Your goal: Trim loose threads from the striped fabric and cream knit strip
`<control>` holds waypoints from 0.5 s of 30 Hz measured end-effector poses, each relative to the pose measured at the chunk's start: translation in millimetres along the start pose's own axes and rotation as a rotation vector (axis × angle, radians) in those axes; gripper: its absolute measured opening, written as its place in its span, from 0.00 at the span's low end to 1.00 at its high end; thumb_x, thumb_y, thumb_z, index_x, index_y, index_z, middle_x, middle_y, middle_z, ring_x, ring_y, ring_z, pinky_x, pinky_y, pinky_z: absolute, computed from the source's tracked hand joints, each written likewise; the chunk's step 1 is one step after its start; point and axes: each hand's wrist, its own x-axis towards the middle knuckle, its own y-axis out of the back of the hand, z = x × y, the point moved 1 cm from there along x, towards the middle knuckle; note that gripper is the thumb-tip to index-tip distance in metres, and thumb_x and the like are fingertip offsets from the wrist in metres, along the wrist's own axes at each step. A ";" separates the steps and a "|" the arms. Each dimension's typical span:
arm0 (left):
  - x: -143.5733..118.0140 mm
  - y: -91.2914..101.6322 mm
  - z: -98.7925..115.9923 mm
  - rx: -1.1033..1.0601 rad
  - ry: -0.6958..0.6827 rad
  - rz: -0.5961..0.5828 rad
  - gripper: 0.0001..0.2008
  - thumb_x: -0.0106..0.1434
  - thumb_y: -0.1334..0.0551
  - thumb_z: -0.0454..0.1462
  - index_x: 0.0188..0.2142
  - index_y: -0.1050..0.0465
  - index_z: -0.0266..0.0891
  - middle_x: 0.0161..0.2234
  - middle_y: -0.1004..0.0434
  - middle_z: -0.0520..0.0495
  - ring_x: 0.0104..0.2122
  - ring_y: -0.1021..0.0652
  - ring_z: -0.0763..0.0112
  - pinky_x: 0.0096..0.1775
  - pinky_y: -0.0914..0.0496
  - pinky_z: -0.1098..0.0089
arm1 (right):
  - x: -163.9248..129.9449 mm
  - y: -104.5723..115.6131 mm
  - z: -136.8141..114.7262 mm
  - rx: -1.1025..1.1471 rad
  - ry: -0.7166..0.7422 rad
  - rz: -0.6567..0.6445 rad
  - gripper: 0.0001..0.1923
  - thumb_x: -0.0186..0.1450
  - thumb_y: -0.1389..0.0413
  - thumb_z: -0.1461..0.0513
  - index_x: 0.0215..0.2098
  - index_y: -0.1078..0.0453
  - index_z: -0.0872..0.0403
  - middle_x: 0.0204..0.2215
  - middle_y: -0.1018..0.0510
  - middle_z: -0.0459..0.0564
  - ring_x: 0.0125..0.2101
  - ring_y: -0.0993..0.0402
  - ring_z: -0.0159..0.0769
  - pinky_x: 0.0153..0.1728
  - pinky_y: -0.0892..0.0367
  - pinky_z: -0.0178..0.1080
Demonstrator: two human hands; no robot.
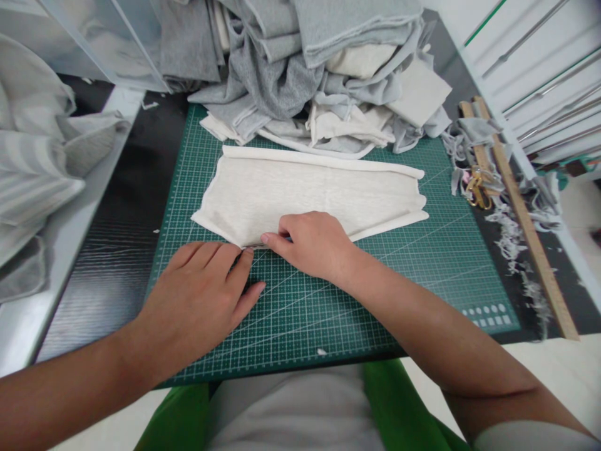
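Note:
A cream knit fabric piece [282, 188] lies flat on the green cutting mat [328, 313], its long edges curling into rolls. My left hand [201, 288] rests palm down, fingers stretched out and thumb apart, with the index fingertip at the near edge of the fabric by its lower left corner. Just to the right, my right hand [314, 244] has its fingers curled and thumb pressed in at the same near edge, closed on the fabric. Its fingertips are partly hidden behind the hand.
A heap of grey and cream fabric [282, 75] covers the back of the mat. Wooden rulers [526, 232], gold-handled scissors [479, 188] and fabric scraps [509, 232] lie at the right. More pale cloth [32, 156] hangs at the left, beside a translucent bin [107, 37].

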 end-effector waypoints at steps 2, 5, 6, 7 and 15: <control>-0.1 -0.3 -0.1 0.001 0.001 -0.003 0.21 0.66 0.45 0.45 0.49 0.28 0.31 0.39 0.27 0.39 0.40 0.28 0.53 0.41 0.34 0.52 | 1.0 -0.7 -0.6 -0.012 -0.007 0.008 0.23 0.68 0.54 0.47 0.32 0.25 0.52 0.27 0.21 0.51 0.29 0.28 0.38 0.28 0.45 0.38; -0.3 -1.0 -0.4 0.001 0.000 0.005 0.21 0.66 0.45 0.45 0.48 0.27 0.32 0.38 0.27 0.39 0.39 0.28 0.53 0.41 0.34 0.53 | 1.5 -0.9 -1.3 -0.022 -0.015 0.004 0.23 0.68 0.55 0.47 0.33 0.25 0.53 0.28 0.20 0.51 0.30 0.27 0.39 0.28 0.44 0.38; -0.3 -1.3 -0.5 -0.001 -0.001 0.009 0.21 0.66 0.44 0.45 0.48 0.27 0.32 0.38 0.27 0.39 0.39 0.28 0.53 0.41 0.34 0.53 | 1.5 -0.9 -1.5 -0.022 -0.016 0.001 0.24 0.68 0.55 0.47 0.33 0.25 0.53 0.28 0.21 0.51 0.30 0.27 0.39 0.28 0.44 0.38; -0.3 -1.5 -0.5 -0.003 -0.001 0.009 0.21 0.66 0.44 0.45 0.48 0.27 0.32 0.38 0.27 0.39 0.39 0.28 0.53 0.41 0.34 0.53 | 1.3 -0.8 -1.6 -0.021 -0.017 0.000 0.24 0.68 0.55 0.47 0.33 0.25 0.53 0.28 0.21 0.51 0.30 0.27 0.39 0.28 0.44 0.38; 0.8 -0.7 0.0 0.003 -0.007 0.021 0.20 0.66 0.44 0.45 0.47 0.27 0.32 0.38 0.27 0.38 0.39 0.28 0.53 0.41 0.34 0.53 | 0.3 -1.4 -3.4 -0.025 -0.023 0.018 0.25 0.68 0.56 0.46 0.34 0.25 0.53 0.27 0.21 0.52 0.30 0.27 0.39 0.28 0.44 0.38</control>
